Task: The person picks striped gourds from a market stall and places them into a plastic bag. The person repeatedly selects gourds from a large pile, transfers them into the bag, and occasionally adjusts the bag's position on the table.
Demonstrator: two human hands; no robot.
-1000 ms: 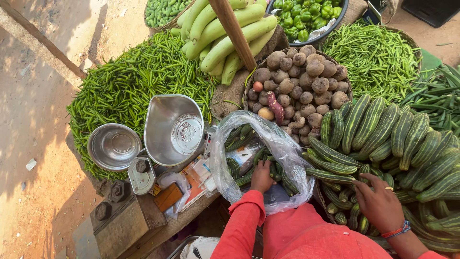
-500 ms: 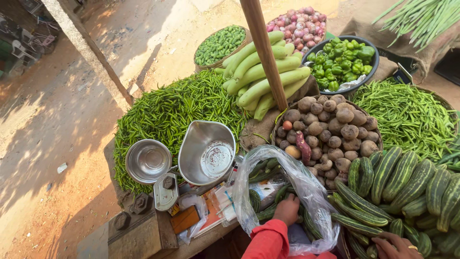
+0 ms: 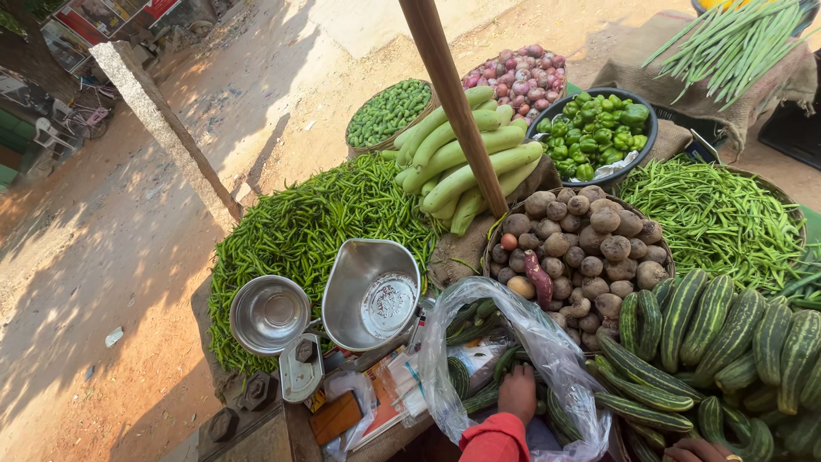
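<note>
1. Clear plastic is what my left hand is busy with: I see it low in the head view, red sleeve at the wrist, fingers curled over the near edge of a thin plastic bag.
2. That grip looks closed on the bag's rim, pinching the film; the fingertips are tucked under, so I cannot tell how tightly.
3. The bag stands open, billowing up and away from the left hand, with striped cucumbers showing through it just beside the fingers.
4. My right hand only peeks in at the bottom edge, to the right of the left one; I cannot tell whether it is open or closed, nor whether it holds anything.
5. It sits against a heap of striped cucumbers that spreads up and to the right of it.
6. Just beyond the bag, farther from my left hand, is a round basket of brown potatoes.
7. Left of the left hand, on the worktop, stand a steel scoop pan and a smaller steel bowl, touching or nearly so.
8. Behind those lies a wide heap of green chillies.
9. A wooden pole rises well beyond the bag, crossing pale green gourds.
</note>
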